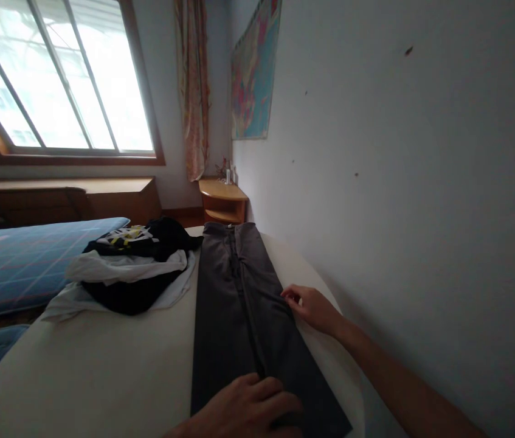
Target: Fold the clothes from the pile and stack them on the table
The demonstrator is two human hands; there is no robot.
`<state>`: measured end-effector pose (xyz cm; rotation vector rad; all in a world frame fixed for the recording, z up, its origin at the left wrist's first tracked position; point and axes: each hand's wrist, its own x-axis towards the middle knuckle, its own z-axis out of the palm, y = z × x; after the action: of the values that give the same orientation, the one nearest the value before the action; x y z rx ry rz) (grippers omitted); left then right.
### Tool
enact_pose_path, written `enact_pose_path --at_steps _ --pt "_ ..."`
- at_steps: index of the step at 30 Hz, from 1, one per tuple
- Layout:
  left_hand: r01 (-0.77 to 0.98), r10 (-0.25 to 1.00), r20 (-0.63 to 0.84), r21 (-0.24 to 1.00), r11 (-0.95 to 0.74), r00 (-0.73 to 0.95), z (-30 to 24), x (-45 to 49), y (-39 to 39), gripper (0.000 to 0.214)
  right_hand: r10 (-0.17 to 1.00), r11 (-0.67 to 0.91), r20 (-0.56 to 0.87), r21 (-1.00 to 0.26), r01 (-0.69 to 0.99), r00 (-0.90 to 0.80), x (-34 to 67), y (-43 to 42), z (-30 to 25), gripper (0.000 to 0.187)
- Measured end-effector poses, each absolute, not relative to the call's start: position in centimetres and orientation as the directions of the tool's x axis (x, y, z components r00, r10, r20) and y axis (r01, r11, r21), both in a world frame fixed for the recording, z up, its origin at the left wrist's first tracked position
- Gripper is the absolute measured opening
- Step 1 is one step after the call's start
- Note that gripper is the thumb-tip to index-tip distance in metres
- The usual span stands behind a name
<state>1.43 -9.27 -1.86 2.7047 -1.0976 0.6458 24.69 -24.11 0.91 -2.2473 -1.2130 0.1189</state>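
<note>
A pair of dark grey trousers lies lengthwise on the cream-coloured surface, waistband at the far end and legs toward me. My right hand is at the trousers' right edge, thumb and fingertips closed on the cloth. Low in the view, my left hand rests over the lower legs with its fingers bent down onto the fabric; its fingertips are partly hidden. Left of the trousers sits a heap of black and white clothes, with a yellow-and-white print on the top black piece.
The rounded cream surface runs close along the white wall on the right. A blue checked mattress stands at the left. Farther back are a small wooden corner shelf, a long desk, a curtain and a window.
</note>
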Motion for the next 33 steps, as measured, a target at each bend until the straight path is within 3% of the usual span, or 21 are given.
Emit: enact_pose_path --at_steps 9,14,18,23,29,33 --pt "-0.673 -0.534 0.49 0.159 -0.722 0.689 -4.1 1.8 -8.7 0.014 0.725 -0.448 0.313 -0.462 0.765 0.614 28.3 -20.7 -1.7 0.029" --pt "-0.706 -0.602 0.435 0.123 -0.698 0.67 -4.8 2.2 -8.3 0.015 0.712 -0.437 0.386 -0.409 0.801 0.586 28.4 -21.0 -2.4 0.026" --pt "-0.68 -0.579 0.405 0.171 -0.713 0.708 -3.1 3.1 -9.6 0.015 0.719 -0.405 0.403 -0.418 0.813 0.566 28.3 -21.3 -2.6 0.021" --pt "-0.671 -0.619 0.324 0.072 -0.738 0.715 0.9 5.5 -12.8 0.037 0.724 -0.405 0.402 -0.411 0.817 0.561 28.4 -21.2 -2.7 0.02" --pt "-0.75 -0.75 0.179 -0.081 -0.656 0.637 0.9 8.3 -14.6 0.003 0.727 -0.366 0.404 -0.456 0.811 0.555 28.4 -21.4 -2.8 0.021" --pt "-0.82 -0.792 0.298 -0.05 -0.57 0.532 0.1 8.8 -14.9 0.009 0.717 -0.34 0.38 -0.542 0.769 0.585 28.7 -21.5 -3.0 0.02"
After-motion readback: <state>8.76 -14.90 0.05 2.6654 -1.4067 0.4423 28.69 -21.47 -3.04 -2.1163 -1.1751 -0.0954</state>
